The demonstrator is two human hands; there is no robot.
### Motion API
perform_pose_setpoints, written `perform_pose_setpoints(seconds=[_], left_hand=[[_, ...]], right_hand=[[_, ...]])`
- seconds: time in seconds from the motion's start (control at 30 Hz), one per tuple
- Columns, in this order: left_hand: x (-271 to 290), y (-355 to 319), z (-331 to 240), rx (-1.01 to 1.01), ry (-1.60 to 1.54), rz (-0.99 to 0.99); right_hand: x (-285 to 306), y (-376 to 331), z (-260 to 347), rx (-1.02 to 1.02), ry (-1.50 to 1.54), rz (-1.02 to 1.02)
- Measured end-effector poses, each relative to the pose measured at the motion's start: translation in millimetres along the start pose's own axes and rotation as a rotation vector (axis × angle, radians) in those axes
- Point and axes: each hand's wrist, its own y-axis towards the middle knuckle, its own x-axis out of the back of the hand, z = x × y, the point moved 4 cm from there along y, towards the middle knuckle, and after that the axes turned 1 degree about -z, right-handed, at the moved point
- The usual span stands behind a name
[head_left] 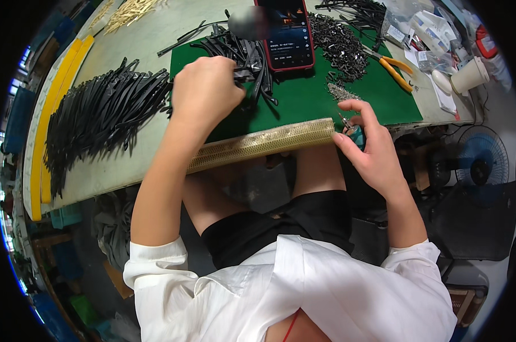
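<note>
- Over at the right end of the worktop (138, 43), clear plastic bags (434, 31) crowd together, their contents too jumbled to tell; beside them one white cup (470, 75) leans, its inside hidden.
- Now the left hand (206, 85): fingers curled down at a pile of black strips (235, 48) on the green mat (383, 105). The strips lie right at and beyond those fingers; whether they pinch one, the view can't tell.
- Across to the right hand (374, 145): thumb and forefinger spread apart, a small teal-bodied tool (357, 137) with a metal tip sitting between them and the palm, just past the end of a gold mesh strip (263, 141).
- And the count! One phone (286, 40), one pair of orange-handled pliers (396, 77), one mesh strip, two yellow strips (41, 131) at the left edge.
- One heap of small black pieces (343, 51), one little patch of silvery bits (340, 92) below it.
- Left of the mat, another black bundle (98, 108), too many strips to number.
</note>
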Motion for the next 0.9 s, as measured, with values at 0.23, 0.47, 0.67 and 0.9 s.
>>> perform_pose_setpoints(seconds=[0.23, 0.47, 0.67, 0.9], left_hand=[[15.9, -34.2, 23.9, 0.191, -0.475, 0.185], [17.0, -53.0, 47.8, 0.125, -0.469, 0.329], [42.6, -60.2, 45.2, 0.149, -0.605, 0.229], [47.0, -66.7, 15.8, 0.110, -0.709, 0.046]], right_hand=[[29.0, 11.8, -18.9, -0.093, -0.100, 0.039], [35.4, 20.0, -25.3, 0.079, -0.339, 0.294], [36.2, 23.2, -18.1, 0.115, -0.402, 0.394], [35.6, 23.6, -19.4, 0.140, -0.437, 0.382]])
